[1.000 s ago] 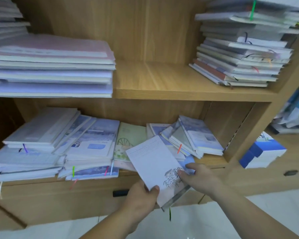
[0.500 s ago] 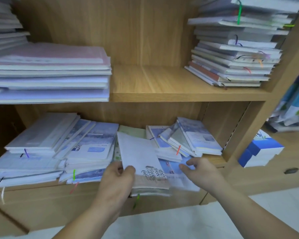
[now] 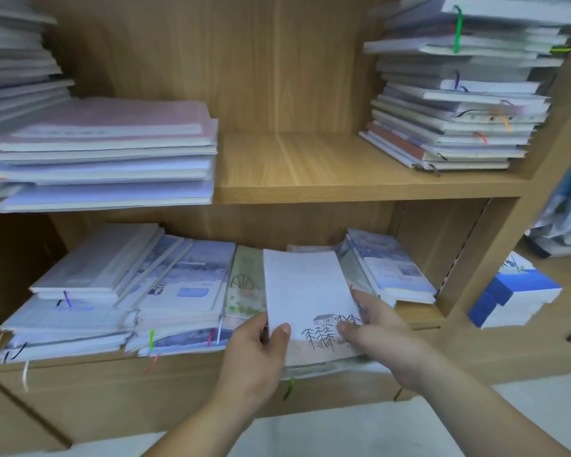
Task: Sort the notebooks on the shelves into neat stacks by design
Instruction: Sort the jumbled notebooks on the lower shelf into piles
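Left hand [image 3: 261, 354] and right hand [image 3: 386, 338], fingers [image 3: 281, 334] gripping white notebook [image 3: 307, 291] at lower shelf [image 3: 417, 313]. Upper shelf [image 3: 310, 166] stacks [image 3: 452, 127] fairly tidy; lower piles [image 3: 178, 291] jumbled, designs mixed. Sorting seemingly far from done.

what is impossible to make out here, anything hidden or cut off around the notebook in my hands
Head view:
The pile under the white notebook: covers hidden by it, the left hand and the right hand.
The green notebook: right part covered by the white notebook.
The upper right stack: top cut off by the frame edge.
The far left stack: cut by the left edge.
Print on the blue notebook: blurred.
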`<state>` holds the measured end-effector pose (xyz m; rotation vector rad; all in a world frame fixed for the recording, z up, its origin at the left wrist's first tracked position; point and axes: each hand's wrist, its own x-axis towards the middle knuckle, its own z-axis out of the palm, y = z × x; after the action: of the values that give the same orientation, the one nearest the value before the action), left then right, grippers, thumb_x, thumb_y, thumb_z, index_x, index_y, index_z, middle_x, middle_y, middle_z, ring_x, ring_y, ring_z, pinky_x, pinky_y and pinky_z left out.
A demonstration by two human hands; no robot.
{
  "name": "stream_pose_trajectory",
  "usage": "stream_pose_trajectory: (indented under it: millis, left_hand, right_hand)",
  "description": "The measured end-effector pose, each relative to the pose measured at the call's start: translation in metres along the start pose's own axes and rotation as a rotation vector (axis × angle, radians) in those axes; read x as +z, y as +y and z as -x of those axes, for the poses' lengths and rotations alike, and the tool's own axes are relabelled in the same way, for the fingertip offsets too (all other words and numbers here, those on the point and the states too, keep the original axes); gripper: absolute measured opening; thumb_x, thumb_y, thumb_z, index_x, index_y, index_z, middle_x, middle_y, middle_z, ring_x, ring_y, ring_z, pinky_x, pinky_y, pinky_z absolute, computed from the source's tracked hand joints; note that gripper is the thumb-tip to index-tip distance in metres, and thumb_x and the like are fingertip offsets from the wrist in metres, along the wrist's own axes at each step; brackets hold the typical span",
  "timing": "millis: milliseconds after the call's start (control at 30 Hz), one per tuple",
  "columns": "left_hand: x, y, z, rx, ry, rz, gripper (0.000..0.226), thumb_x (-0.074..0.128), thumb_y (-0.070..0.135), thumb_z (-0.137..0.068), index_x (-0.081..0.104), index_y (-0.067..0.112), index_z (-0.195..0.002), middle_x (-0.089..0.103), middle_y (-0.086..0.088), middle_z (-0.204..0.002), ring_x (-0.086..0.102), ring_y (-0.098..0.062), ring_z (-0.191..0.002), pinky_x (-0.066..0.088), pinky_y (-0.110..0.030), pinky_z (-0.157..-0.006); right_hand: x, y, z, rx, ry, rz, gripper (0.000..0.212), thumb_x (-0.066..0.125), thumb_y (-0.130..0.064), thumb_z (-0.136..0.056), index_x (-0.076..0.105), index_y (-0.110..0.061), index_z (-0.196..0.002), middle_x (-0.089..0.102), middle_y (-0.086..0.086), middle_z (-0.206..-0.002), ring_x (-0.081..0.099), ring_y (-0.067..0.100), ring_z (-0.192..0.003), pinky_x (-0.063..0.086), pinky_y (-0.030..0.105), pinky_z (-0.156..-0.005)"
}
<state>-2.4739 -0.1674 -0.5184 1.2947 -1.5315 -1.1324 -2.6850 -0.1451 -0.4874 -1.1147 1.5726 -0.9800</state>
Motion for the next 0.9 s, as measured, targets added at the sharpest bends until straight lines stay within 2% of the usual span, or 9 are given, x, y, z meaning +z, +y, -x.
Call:
stream_pose_trajectory:
  millis: [100,233,300,433,533,700,800,867,900]
  left_hand:
    - [0.013,0.004,-0.028,0.128,-0.073,-0.198,0.017,0.066,0.036,-0.095,0.074,0.022,-0.093,0.063,0.002,-0.078,0.057,-0.020,-0.072,0.044,-0.029,-0.067]
    - [0.029,0.012,-0.073,0.203,-0.005,-0.509,0.028,0.060,0.041,-0.097,0.073,0.021,-0.111,0.064,-0.005,-0.107,0.057,-0.022,-0.101,0.049,-0.034,-0.087]
    - [0.034,0.007,-0.088,0.066,-0.041,-0.688,0.034,0.057,0.043,-0.097,0.065,0.015,-0.114,0.065,-0.008,-0.110,0.058,-0.030,-0.105,0.051,-0.040,-0.090]
    - [0.046,-0.001,-0.098,-0.193,-0.089,-0.491,0.021,0.065,0.036,-0.089,0.051,0.020,-0.087,0.064,-0.002,-0.084,0.062,-0.025,-0.082,0.048,-0.031,-0.067]
    - [0.053,0.007,-0.107,-0.269,-0.050,-0.395,0.026,0.068,0.035,-0.090,0.060,0.011,-0.093,0.068,-0.010,-0.092,0.065,-0.025,-0.085,0.047,-0.028,-0.068]
    - [0.053,0.035,-0.106,-0.391,-0.081,-0.153,0.022,0.064,0.028,-0.100,0.062,0.007,-0.093,0.067,-0.008,-0.087,0.055,-0.013,-0.065,0.041,-0.022,-0.053]
    - [0.051,0.043,-0.095,-0.392,-0.052,-0.031,0.016,0.060,0.015,-0.101,0.059,0.010,-0.086,0.069,-0.011,-0.086,0.061,-0.018,-0.064,0.052,-0.028,-0.058]
    - [0.043,0.040,-0.088,-0.378,0.013,0.006,0.016,0.057,0.012,-0.101,0.057,0.011,-0.084,0.069,-0.014,-0.088,0.068,-0.026,-0.073,0.060,-0.038,-0.071]
    - [0.035,0.038,-0.084,-0.350,0.060,-0.007,0.016,0.057,0.014,-0.100,0.058,0.010,-0.085,0.070,-0.016,-0.091,0.071,-0.031,-0.077,0.063,-0.042,-0.076]
  right_hand:
    - [-0.009,0.005,-0.009,-0.069,0.198,0.114,0.053,0.058,-0.007,-0.097,0.047,-0.035,-0.141,0.061,-0.018,-0.133,0.057,0.009,-0.125,0.046,0.028,-0.102]
    - [-0.027,0.013,-0.024,-0.112,0.425,0.243,0.065,0.056,-0.005,-0.098,0.035,-0.029,-0.156,0.050,-0.008,-0.142,0.050,0.012,-0.118,0.041,0.025,-0.090]
    - [-0.032,0.026,-0.034,-0.074,0.467,0.289,0.061,0.054,-0.006,-0.097,0.040,-0.025,-0.154,0.055,0.001,-0.144,0.054,0.020,-0.117,0.041,0.027,-0.086]
    - [-0.034,0.039,-0.046,-0.009,0.405,0.235,0.063,0.065,-0.021,-0.096,0.041,-0.030,-0.154,0.052,-0.001,-0.149,0.052,0.019,-0.128,0.040,0.027,-0.092]
    - [-0.034,0.039,-0.049,0.021,0.359,0.254,0.069,0.068,-0.022,-0.096,0.036,-0.038,-0.155,0.047,-0.002,-0.151,0.048,0.020,-0.135,0.038,0.024,-0.090]
    - [-0.033,0.040,-0.050,0.061,0.385,0.215,0.061,0.061,-0.019,-0.101,0.039,-0.042,-0.153,0.051,-0.003,-0.149,0.056,0.017,-0.107,0.039,0.021,-0.075]
    - [-0.033,0.036,-0.049,0.066,0.398,0.178,0.059,0.061,-0.019,-0.101,0.040,-0.038,-0.153,0.056,-0.004,-0.139,0.059,0.012,-0.083,0.045,0.021,-0.060]
    - [-0.029,0.031,-0.049,0.060,0.411,0.159,0.057,0.061,-0.017,-0.101,0.042,-0.035,-0.152,0.059,-0.006,-0.121,0.065,0.023,-0.095,0.054,0.034,-0.074]
    - [-0.026,0.030,-0.050,0.061,0.407,0.151,0.057,0.060,-0.017,-0.101,0.043,-0.034,-0.152,0.058,-0.005,-0.120,0.067,0.022,-0.091,0.055,0.034,-0.074]
